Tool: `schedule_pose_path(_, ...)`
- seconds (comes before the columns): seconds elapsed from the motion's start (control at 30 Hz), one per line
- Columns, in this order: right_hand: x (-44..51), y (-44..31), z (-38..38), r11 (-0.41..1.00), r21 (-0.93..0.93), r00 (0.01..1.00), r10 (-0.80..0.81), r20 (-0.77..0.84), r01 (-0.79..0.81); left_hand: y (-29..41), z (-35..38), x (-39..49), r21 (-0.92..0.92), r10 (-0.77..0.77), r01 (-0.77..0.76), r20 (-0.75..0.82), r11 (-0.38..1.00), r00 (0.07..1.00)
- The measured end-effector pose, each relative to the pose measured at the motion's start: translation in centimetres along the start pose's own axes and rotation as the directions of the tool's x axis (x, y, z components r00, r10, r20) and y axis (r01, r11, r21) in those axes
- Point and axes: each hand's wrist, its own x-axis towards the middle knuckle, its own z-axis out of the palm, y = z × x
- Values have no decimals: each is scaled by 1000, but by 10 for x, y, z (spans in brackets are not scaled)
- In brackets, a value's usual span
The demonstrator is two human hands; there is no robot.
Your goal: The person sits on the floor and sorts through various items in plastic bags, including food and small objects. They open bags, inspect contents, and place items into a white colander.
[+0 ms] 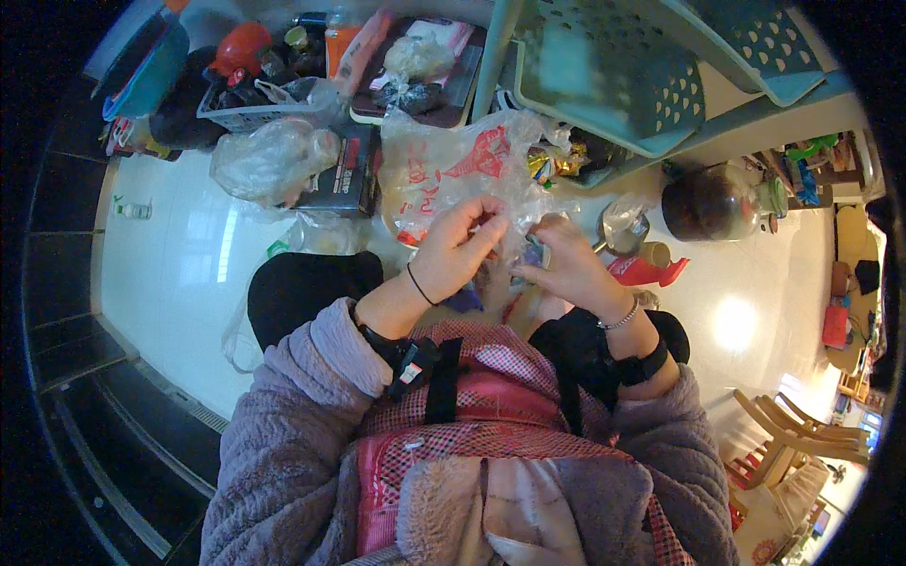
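Note:
A clear plastic bag (425,166) with red print spreads out before me, its crumpled side bunched near my fingers. My left hand (456,247) pinches that crumpled plastic between thumb and fingers. Just to the right, my right hand (573,265) has curled fingertips against the bag's edge, with the thumb held lower and apart. Whether it grips the film cannot be made out. Below the hands, between my knees, lie small coloured packets (463,298), partly hidden by my hands and the plastic.
Beyond the bag stand a black box (354,173), a bulging clear bag (265,159), a grey basket (244,117) and a green perforated rack basket (601,92). To the right are a large dark-filled glass jar (708,204), a small pan (623,230) and a red packet (648,271).

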Motion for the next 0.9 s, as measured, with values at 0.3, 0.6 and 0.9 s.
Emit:
schedule_pose_path(0.3,2,-7,10,972,-1,967,235,96,-236,23,3,4,-260,-92,4,-330,966,940)
schedule_pose_path(0.6,0,3,8,918,260,940,238,244,-300,11,-1,4,-213,-63,20,-195,977,979)
schedule_pose_path(0.9,8,-6,0,595,741,943,293,160,-311,23,13,-3,-1,-36,36,-82,999,996)
